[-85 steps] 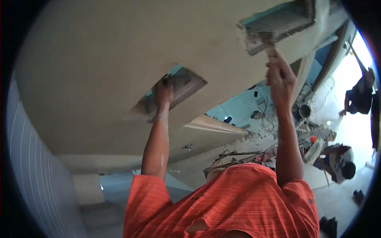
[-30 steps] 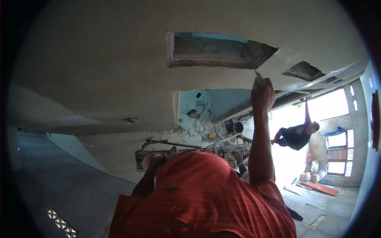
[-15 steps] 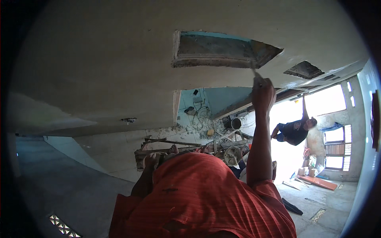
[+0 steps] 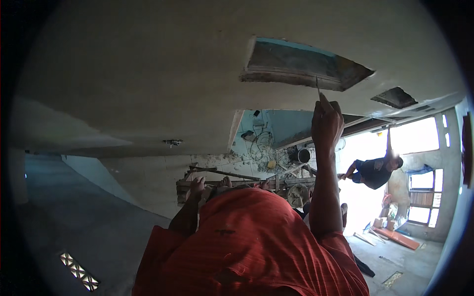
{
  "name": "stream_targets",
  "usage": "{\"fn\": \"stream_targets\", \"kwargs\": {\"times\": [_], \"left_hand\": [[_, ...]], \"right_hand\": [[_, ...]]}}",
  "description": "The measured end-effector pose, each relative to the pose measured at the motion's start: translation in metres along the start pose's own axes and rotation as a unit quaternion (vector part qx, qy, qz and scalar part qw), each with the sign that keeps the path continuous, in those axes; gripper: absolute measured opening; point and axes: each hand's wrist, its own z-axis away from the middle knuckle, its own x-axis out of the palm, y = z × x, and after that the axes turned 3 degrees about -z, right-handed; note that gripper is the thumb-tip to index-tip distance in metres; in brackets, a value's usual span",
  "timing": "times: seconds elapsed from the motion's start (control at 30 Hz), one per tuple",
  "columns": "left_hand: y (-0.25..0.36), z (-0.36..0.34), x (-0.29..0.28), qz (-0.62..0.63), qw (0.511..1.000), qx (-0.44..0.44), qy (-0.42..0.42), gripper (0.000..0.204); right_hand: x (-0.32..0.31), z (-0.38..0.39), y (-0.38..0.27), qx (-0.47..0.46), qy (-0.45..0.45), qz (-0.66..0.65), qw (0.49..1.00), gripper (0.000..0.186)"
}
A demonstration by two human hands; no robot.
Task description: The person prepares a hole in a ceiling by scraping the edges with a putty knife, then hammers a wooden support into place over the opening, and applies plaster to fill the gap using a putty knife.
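My right hand [image 4: 327,121] is raised in front of me, fingers closed round a slim hand tool. Its thin blade [image 4: 318,85] shows edge-on, so its exact kind is unclear. The tip meets or overlaps the lower edge of a long recess [image 4: 291,61] in a pale plastered surface [image 4: 163,74]; contact cannot be told. The recess has rough edges and a teal strip along its top. Down at my left side, my left hand [image 4: 197,186] has curled fingers, above dark timber. Whether anything lies inside them is hidden.
Below are wooden planks [image 4: 232,173], a dark bucket [image 4: 301,156], a pale sack [image 4: 297,195] and rubble with a coiled cable. To the right, a person in dark clothes [image 4: 375,170] reaches up. An orange board [image 4: 397,238] lies on the floor. A small fitting [image 4: 173,142] sits on the pale surface.
The view has shifted, so the recess and the other person appear further right. My right hand keeps its grip on the tool at the recess edge. My left hand appears slightly higher.
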Motion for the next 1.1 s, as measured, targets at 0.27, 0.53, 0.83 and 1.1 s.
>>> {"fn": "stream_targets", "kwargs": {"times": [0.27, 0.53, 0.83, 1.1], "left_hand": [[-0.047, 0.016, 0.0, -0.317, 0.944, 0.091, -0.01, 0.044], [-0.027, -0.005, -0.032, -0.288, 0.948, 0.127, -0.044, 0.046], [0.043, -0.064, -0.073, -0.287, 0.923, 0.173, -0.19, 0.05], [0.081, -0.07, -0.034, -0.266, 0.902, 0.131, -0.314, 0.054]], "right_hand": [[0.013, 0.024, -0.068, -0.114, -0.065, -0.113, 0.985, 0.028], [0.024, 0.051, -0.081, -0.142, -0.12, -0.22, 0.958, 0.029], [0.008, 0.171, 0.068, 0.248, -0.474, -0.465, 0.705, 0.025], [0.058, 0.307, 0.229, 0.417, 0.002, -0.196, 0.888, 0.061]]}}
